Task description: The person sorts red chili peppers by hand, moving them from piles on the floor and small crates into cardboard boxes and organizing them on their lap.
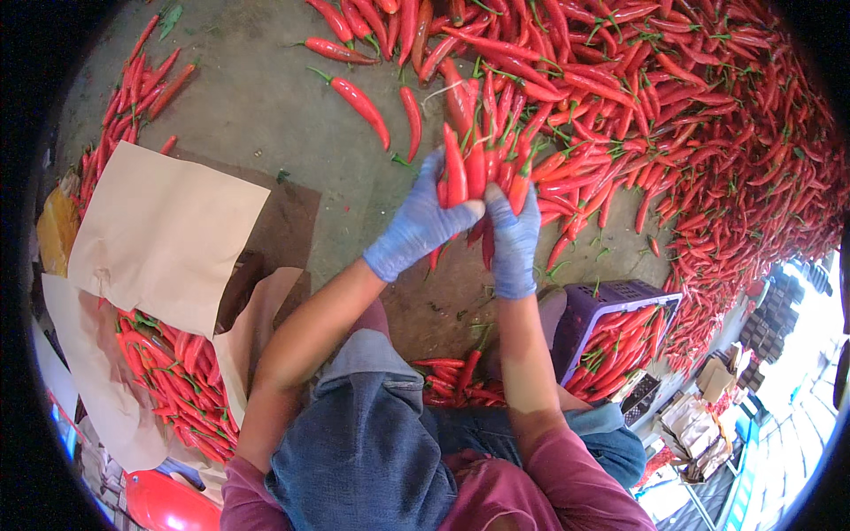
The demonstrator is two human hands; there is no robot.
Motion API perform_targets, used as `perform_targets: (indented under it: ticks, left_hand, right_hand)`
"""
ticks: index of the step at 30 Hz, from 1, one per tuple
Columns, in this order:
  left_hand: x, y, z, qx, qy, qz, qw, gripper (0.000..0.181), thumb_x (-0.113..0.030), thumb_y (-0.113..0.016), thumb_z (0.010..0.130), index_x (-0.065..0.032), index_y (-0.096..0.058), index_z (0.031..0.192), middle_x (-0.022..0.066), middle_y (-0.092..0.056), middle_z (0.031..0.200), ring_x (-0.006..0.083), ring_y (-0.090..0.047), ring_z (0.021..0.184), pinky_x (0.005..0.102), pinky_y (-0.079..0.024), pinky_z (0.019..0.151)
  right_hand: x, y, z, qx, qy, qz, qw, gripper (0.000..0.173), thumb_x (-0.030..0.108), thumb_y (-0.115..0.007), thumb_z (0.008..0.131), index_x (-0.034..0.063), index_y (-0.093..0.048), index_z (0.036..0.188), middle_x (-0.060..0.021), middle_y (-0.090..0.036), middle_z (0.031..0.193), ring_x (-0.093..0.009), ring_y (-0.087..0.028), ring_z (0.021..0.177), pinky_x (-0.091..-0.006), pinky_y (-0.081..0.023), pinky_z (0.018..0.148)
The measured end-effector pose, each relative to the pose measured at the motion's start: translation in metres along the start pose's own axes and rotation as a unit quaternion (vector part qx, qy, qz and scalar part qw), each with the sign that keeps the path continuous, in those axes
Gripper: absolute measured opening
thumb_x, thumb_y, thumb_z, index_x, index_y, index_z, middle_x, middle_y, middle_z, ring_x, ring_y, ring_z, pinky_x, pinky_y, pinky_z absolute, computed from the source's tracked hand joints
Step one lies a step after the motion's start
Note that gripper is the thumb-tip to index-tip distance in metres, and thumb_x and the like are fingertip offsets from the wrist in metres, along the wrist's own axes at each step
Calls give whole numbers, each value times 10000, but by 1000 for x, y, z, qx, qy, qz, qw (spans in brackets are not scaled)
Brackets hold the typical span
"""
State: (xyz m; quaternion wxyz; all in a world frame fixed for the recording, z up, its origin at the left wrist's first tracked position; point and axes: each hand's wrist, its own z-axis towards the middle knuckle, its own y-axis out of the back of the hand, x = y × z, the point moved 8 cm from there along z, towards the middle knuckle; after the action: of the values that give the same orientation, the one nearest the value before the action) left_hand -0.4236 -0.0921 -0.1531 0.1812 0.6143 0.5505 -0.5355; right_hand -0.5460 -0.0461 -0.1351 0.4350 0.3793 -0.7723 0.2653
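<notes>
My left hand [422, 222], in a bluish glove, is closed around several red chili peppers [455, 169] with green stems. Beside it my right hand [516, 232], gloved alike, grips more peppers of the same bunch, and the two thumbs nearly meet in front. A thin pale string or rubber band shows near the top of the bunch. Just beyond my hands lies the edge of a large heap of red chili peppers [664, 119]. Two loose chilies [358, 106] lie on the floor left of the heap. The fingers behind the bunch are mostly hidden.
At lower left stands a paper-lined container of chilies [176, 385], with a brown paper sheet [166, 239] at its top. More chilies [136, 93] lie at upper left. A purple plastic crate [574, 318] holding chilies sits right of my right forearm. Other chilies [458, 381] lie near my legs.
</notes>
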Motion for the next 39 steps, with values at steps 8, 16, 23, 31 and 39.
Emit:
perform_targets:
  ticks: [8,16,23,31,39]
  left_hand:
    - [-19,24,62,-63,-34,187,980,790,-213,-718,699,16,-287,1321,154,-495,1174,217,-541,1000,317,-461,863]
    - [-22,4,74,55,31,4,998,764,-238,-688,735,-18,-293,1351,123,-489,1239,199,-487,1106,324,-394,948]
    - [-12,-10,10,33,61,-137,988,778,-291,-723,721,-36,-336,1346,72,-475,1265,171,-431,1177,330,-347,999]
    - [-30,-4,-74,24,-1,-13,1000,776,-238,-704,722,0,-313,1348,98,-465,1263,154,-425,1150,327,-376,972]
    - [-214,-2,-231,23,-281,-158,946,839,-188,-707,722,-40,-216,1386,94,-444,1292,173,-438,1167,330,-361,991]
  right_hand:
    - [47,-24,49,-112,251,-420,865,548,263,-705,732,26,-499,1181,-181,-472,1151,-327,-481,1049,-383,-377,938]
    - [31,-20,60,-17,72,-106,992,538,186,-681,781,15,-428,1223,-101,-532,1104,-190,-517,992,-311,-421,886]
    - [25,-10,2,22,37,25,999,528,85,-649,787,31,-405,1252,-66,-521,1130,-149,-509,1005,-289,-420,889]
    - [62,-29,-119,40,101,4,994,462,119,-618,824,29,-451,1245,-62,-566,1079,-150,-563,900,-294,-464,791]
    - [179,-107,-259,243,248,-39,937,501,193,-597,839,26,-411,1273,-69,-551,1117,-149,-550,937,-285,-445,812]
